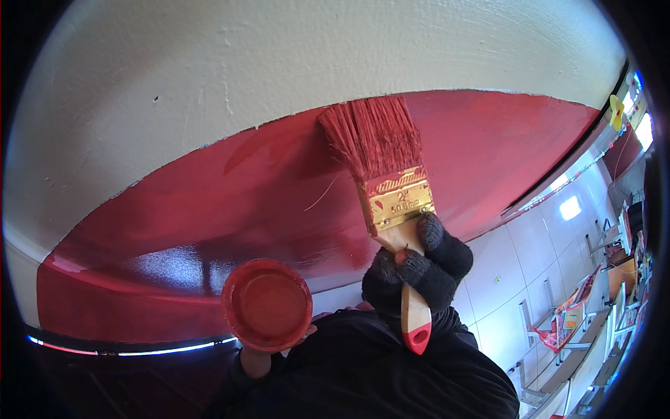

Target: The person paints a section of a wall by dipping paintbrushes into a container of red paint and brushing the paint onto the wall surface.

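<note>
My right hand, in a black knitted glove with a fingertip showing, grips the wooden handle of a wide flat paintbrush. The brush has a gold metal band, a red-tipped handle end with a hole, and bristles coated in red paint. Its bristles lie against the red-painted band of the wall, their tips close to the border with the cream part. Lower left, my bare left hand holds a small round paint pot from below. Red paint coats its inside; most of the left fingers are hidden beneath it.
Wet gloss shines on the lower left of the red band. A pale tiled floor stretches off to the right, with desks and chairs along the far right. A yellow flower-shaped decoration hangs at the upper right.
</note>
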The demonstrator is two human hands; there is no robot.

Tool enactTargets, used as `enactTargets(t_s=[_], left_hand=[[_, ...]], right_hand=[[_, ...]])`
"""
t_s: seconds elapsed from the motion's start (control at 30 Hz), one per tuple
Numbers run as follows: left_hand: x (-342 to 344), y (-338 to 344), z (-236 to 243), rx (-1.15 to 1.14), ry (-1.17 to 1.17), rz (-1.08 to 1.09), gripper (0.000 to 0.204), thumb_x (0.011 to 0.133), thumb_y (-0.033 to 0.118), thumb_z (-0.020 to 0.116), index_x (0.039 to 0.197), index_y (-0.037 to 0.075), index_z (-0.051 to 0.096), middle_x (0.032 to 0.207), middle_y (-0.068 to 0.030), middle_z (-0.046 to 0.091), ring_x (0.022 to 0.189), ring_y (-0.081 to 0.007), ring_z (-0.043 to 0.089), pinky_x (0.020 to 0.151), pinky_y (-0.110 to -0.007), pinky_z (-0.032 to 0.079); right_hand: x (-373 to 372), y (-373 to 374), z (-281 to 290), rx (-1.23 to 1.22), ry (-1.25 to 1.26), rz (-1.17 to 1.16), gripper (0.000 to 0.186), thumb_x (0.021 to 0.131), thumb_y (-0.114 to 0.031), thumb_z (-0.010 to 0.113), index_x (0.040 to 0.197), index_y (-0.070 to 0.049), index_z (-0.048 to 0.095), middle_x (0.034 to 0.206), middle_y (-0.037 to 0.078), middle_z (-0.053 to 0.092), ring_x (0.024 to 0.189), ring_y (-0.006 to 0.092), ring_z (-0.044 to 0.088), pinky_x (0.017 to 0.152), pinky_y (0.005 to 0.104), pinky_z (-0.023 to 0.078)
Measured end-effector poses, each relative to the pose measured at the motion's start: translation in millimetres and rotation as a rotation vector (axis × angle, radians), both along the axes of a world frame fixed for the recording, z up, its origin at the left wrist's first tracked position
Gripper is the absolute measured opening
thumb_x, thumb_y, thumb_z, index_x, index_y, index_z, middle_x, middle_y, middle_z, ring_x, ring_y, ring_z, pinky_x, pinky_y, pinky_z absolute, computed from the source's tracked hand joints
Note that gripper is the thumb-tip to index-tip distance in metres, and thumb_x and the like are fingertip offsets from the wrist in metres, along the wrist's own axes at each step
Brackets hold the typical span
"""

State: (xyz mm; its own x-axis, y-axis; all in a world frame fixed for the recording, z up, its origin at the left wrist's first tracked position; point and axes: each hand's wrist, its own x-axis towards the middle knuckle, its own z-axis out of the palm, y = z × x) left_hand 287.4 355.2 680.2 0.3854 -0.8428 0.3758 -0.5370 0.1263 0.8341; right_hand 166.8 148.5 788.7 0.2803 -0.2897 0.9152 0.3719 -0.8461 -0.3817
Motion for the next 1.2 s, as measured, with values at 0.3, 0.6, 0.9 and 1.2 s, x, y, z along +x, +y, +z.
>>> enactTargets(t_s=[0.3, 0.6, 0.9, 1.2], left_hand=[[-1, -7, 0, -0.024, 0.012, -0.013, 0.080, 0.067, 0.044, 0.062, 0.133, 0.021, 0.023, 0.132, -0.0022, 0.032, 0.122, -0.0206, 0.032, 0.100, -0.040, 0.030], [-2, -16, 0, -0.040, 0.021, -0.029, 0.081, 0.067, 0.042, 0.064, 0.133, 0.020, 0.023, 0.131, -0.0025, 0.032, 0.121, -0.0206, 0.032, 0.099, -0.040, 0.030], [-3, -21, 1, -0.055, 0.034, -0.042, 0.082, 0.066, 0.041, 0.065, 0.133, 0.020, 0.023, 0.130, -0.0027, 0.033, 0.120, -0.0206, 0.033, 0.099, -0.039, 0.031], [-4, -29, 1, -0.067, 0.050, -0.057, 0.083, 0.065, 0.039, 0.066, 0.133, 0.019, 0.023, 0.129, -0.0030, 0.034, 0.120, -0.0207, 0.034, 0.099, -0.039, 0.032]], right_hand=[[7, -13, -9, -0.117, -0.223, -0.056, 0.034, 0.061, -0.002, 0.076, 0.090, -0.010, 0.060, 0.105, 0.021, 0.055, 0.081, 0.0318, 0.063, 0.070, 0.0348, 0.053], [6, -3, -14, 0.133, -0.313, -0.165, 0.026, 0.060, -0.004, 0.077, 0.081, -0.011, 0.064, 0.103, 0.020, 0.057, 0.084, 0.0317, 0.063, 0.072, 0.0353, 0.052], [-9, -17, -12, 0.026, -0.107, -0.085, 0.028, 0.060, -0.003, 0.077, 0.084, -0.011, 0.063, 0.105, 0.020, 0.056, 0.087, 0.0313, 0.062, 0.074, 0.0331, 0.052], [-13, -24, -6, 0.045, -0.143, -0.044, 0.030, 0.062, -0.003, 0.076, 0.086, -0.007, 0.059, 0.104, 0.022, 0.055, 0.085, 0.0300, 0.062, 0.073, 0.0338, 0.052]])
